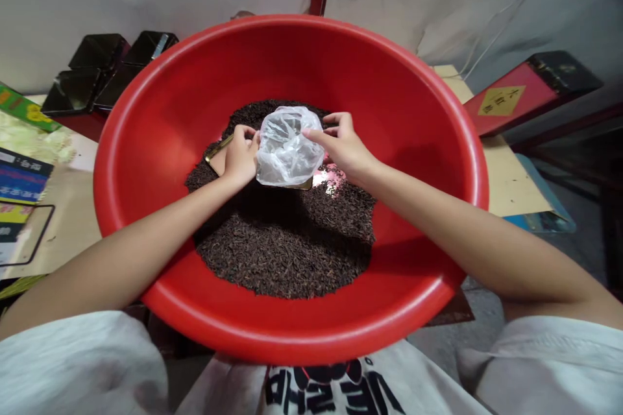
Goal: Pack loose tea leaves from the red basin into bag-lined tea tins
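Observation:
A big red plastic basin [160,117] sits in front of me, its bottom covered with dark loose tea leaves [287,240]. Over the leaves I hold a clear plastic bag [288,146] between both hands. My left hand [239,155] grips the bag's left edge, and a gold-coloured box or tin [219,154] shows partly under that hand and the bag. My right hand [344,146] pinches the bag's right rim with thumb and forefinger. What is inside the bag is hidden by its crumpled film.
Several black trays [104,71] are stacked at the back left. Printed packages [22,175] lie on the left tabletop. A red box with a yellow label [516,100] leans at the right, above cardboard [511,175]. A wall stands behind.

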Motion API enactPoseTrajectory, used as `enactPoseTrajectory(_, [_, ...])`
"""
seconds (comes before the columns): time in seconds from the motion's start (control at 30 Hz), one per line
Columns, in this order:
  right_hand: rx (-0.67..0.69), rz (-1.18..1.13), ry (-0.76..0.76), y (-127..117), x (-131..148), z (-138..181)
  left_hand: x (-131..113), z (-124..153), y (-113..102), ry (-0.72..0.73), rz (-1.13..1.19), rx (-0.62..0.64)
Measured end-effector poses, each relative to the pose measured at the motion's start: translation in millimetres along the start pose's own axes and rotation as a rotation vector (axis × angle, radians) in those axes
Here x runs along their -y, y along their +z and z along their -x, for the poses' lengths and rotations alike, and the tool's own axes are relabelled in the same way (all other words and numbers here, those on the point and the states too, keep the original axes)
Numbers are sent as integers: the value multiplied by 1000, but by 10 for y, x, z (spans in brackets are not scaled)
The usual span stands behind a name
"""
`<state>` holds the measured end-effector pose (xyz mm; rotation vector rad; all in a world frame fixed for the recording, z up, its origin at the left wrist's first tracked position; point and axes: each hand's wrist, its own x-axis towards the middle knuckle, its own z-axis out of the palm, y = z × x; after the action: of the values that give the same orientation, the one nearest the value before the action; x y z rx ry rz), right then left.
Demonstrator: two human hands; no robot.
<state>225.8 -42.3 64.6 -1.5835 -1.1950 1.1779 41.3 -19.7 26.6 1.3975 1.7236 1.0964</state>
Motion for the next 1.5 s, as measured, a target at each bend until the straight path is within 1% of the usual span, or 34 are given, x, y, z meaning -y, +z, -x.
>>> enactPoseTrajectory(0.07, [-93, 69, -128, -20, -21, -26, -22, 47, -13, 70, -75, 50])
enactPoseTrajectory(0.1, [-110, 97, -166, -27, -36, -46, -34, 75, -18, 99, -111, 67])
enactPoseTrajectory(0.13, [-94, 126, -188, -34, -49, -68, -47, 103, -24, 127, -154, 72])
enactPoseTrajectory(0.23, [-5, 212, -199, -56, -66, -129, -80, 150, -47, 237, -299, 86])
enactPoseTrajectory(0.3, [6, 281, -226, -76, -65, -156, -97, 152, -67, 280, -392, 125])
enactPoseTrajectory(0.43, [-31, 478, -274, -124, -55, -181, -128, 133, -107, 303, -546, 208])
enactPoseTrajectory(0.53, [-12, 602, -247, -146, -43, -182, -149, 112, -137, 331, -627, 262])
enactPoseTrajectory(0.63, [23, 678, -214, -123, -79, -188, -131, 74, -141, 322, -647, 296])
enactPoseTrajectory(0.7, [56, 652, -198, -68, -164, -198, -75, 48, -111, 272, -576, 321])
enactPoseTrajectory(0.8, [72, 456, -172, 71, -364, -204, 57, 37, -22, 162, -306, 342])
enactPoseTrajectory(0.9, [-30, 225, -88, 207, -510, -186, 144, 66, 58, 85, -95, 241])
enactPoseTrajectory(0.93, [-57, 162, -35, 232, -516, -177, 145, 75, 70, 59, -62, 197])
enactPoseTrajectory(1.0, [-46, 31, 109, 231, -452, -168, 104, 78, 65, -16, 8, 148])
enactPoseTrajectory(1.03, [-15, -41, 179, 206, -388, -168, 69, 70, 52, -65, 69, 158])
enactPoseTrajectory(1.1, [64, -180, 260, 118, -231, -177, -9, 44, 10, -162, 220, 251])
enactPoseTrajectory(1.17, [155, -282, 268, 10, -86, -191, -80, 22, -39, -236, 348, 391])
enactPoseTrajectory(1.2, [205, -299, 261, -41, -31, -198, -112, 19, -63, -249, 391, 448])
enactPoseTrajectory(1.23, [244, -291, 247, -86, 9, -205, -141, 22, -86, -246, 415, 482])
enactPoseTrajectory(1.27, [248, -258, 210, -123, 35, -210, -168, 30, -107, -229, 419, 479])
enactPoseTrajectory(1.3, [209, -197, 140, -153, 51, -213, -193, 43, -126, -198, 400, 443])
enactPoseTrajectory(1.33, [139, -113, 39, -177, 60, -210, -215, 56, -142, -159, 357, 376])
enactPoseTrajectory(1.43, [-91, 195, -311, -228, 96, -141, -260, 93, -175, -47, 175, 125])
enactPoseTrajectory(1.47, [-135, 288, -400, -240, 121, -91, -267, 100, -181, -22, 135, 88])
enactPoseTrajectory(1.5, [-167, 368, -471, -251, 155, -28, -271, 104, -184, -11, 121, 102])
